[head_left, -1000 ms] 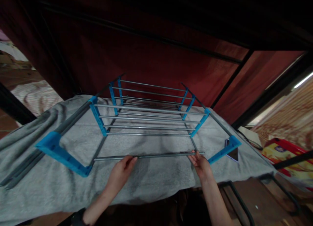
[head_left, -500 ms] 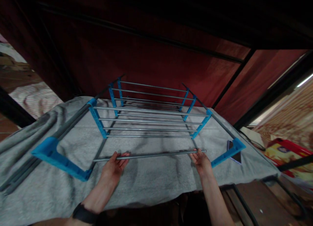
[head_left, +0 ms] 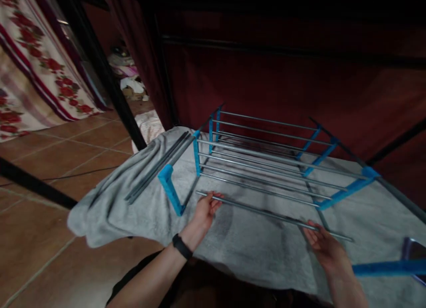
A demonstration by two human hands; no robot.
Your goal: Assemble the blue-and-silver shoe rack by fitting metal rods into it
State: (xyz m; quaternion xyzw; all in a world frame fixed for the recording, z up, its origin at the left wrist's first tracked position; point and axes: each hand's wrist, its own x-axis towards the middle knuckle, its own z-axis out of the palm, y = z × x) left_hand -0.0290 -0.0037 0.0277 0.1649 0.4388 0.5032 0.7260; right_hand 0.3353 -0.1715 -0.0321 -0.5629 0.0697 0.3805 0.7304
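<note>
A loose grey metal rod [head_left: 262,213] runs across in front of me, held level above the grey blanket. My left hand [head_left: 205,208] grips it near its left end, thumb over the rod and fingers beneath. Toward the other end, my right hand [head_left: 324,243] pinches the same rod, and its tip sticks out past the fingers. Just beyond lies a partly built rack [head_left: 259,159] of metal rods between blue plastic brackets. The front left bracket [head_left: 171,190] stands beside my left hand, with no crossbar on it. The front right bracket [head_left: 389,268] is partly cut off.
Several loose rods [head_left: 159,168] lie on the blanket [head_left: 146,223] at left. A phone [head_left: 414,252] rests at the right edge. Black bed-frame posts [head_left: 106,73] and a dark red curtain [head_left: 266,86] enclose the space. Tiled floor [head_left: 36,223] shows at left.
My view has swung left, so the rack appears farther right and the floor and flowered cloth have come in. Both hands still hold the rod, which now slants down to the right in view.
</note>
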